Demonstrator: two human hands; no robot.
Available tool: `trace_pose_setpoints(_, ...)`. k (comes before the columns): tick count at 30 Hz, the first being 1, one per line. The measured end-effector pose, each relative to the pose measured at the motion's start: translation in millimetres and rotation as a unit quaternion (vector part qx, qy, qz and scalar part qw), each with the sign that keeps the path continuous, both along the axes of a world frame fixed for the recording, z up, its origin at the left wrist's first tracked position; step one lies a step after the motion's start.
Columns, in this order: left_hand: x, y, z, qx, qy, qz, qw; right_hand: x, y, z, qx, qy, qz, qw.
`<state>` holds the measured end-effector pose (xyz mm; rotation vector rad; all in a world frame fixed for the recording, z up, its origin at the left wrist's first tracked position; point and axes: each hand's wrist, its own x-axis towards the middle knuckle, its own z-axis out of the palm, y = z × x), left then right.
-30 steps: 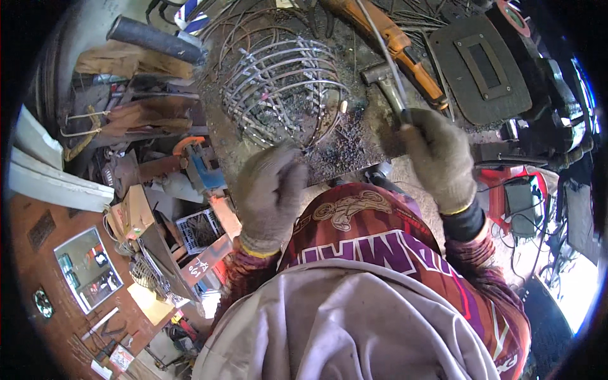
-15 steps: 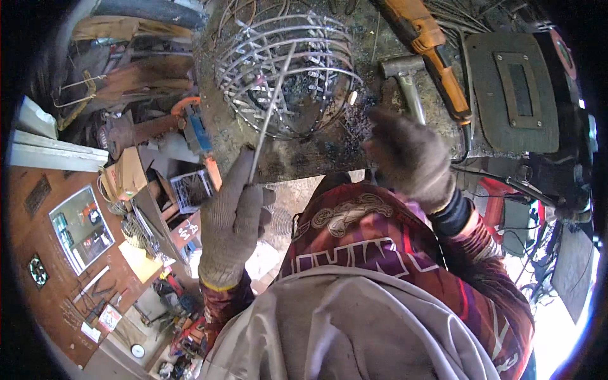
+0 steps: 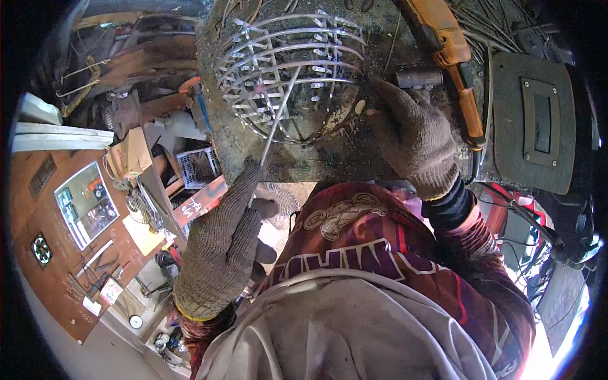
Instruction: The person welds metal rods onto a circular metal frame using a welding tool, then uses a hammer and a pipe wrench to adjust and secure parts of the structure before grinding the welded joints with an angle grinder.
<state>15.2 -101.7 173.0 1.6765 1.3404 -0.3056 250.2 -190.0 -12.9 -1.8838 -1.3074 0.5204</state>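
My left hand [image 3: 218, 247], in a grey knit glove, is closed on a thin straight metal rod [image 3: 278, 117]. The rod slants away from me, its far end over a curved framework of metal bars [image 3: 297, 54] on the worktable. This framework has several bowed rods crossed by short pieces. My right hand [image 3: 415, 142], gloved too, is over the table's near edge with its fingers curled. Anything inside it is hidden. A small pale piece [image 3: 360, 106] lies beside its fingertips. Just beyond it shows a hammer head [image 3: 419, 77]; the handle is hidden behind the hand.
An orange angle grinder [image 3: 453, 47] lies at the right of the dark worktable [image 3: 304, 168], next to a welding mask [image 3: 538, 120]. Loose rods [image 3: 484, 25] lie at the far right. Left stand a cardboard box [image 3: 132, 152], a plastic crate [image 3: 197, 166] and a brown board [image 3: 41, 215] with tools.
The view has shifted, so the table things sit lower and farther right. My left hand has drawn back toward me with the rod. My right hand has moved forward, over the hammer's handle.
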Motion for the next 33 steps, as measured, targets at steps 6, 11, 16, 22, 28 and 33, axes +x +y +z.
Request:
trace_pose_setpoints(6, 1, -9, -25, 0.062, -0.009, -0.073, 0.995, -4, 8, -2, -0.061, -0.098, 0.012, 0.993)
trace_pose_setpoints(11, 5, -18, -42, 0.191, -0.009, -0.158, 0.969, -4, 7, -9, -0.011, -0.153, 0.041, 0.987)
trace_pose_setpoints(16, 8, -18, -44, 0.174, 0.012, -0.128, 0.976, -4, 8, -5, -0.039, -0.135, 0.037, 0.989)
trace_pose_setpoints(22, 6, -20, -42, 0.187, -0.001, -0.123, 0.975, -4, 10, 0, -0.045, -0.108, 0.047, 0.992)
trace_pose_setpoints(28, 7, -18, -41, 0.178, 0.006, -0.123, 0.976, -4, 10, -4, -0.041, -0.121, 0.049, 0.991)
trace_pose_setpoints(33, -7, -19, -45, 0.186, -0.019, -0.138, 0.973, -6, 13, 0, -0.065, -0.095, 0.05, 0.992)
